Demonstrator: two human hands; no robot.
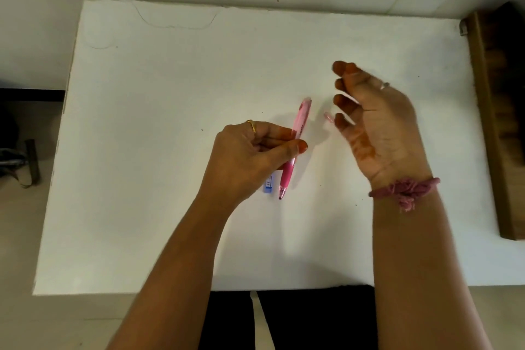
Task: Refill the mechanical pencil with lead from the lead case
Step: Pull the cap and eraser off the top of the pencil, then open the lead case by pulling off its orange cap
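While the left hand (250,156) pinches the pink mechanical pencil (294,148) above the white table (142,150) — tip toward the person, blue lead case (268,183) lying just beside it — the right hand (375,122) hovers empty, fingers spread, near a small pink cap (328,117).

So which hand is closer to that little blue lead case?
Left. The left hand, holding the pink pencil, partly covers the blue lead case; the open right hand hovers well off to its right.

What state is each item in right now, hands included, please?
mechanical pencil: held in the left hand, tip toward the person.
left hand: closed around the pencil.
right hand: open, empty, fingers spread.
lead case: on the table, partly hidden by the left hand.
small pink piece: loose on the table.
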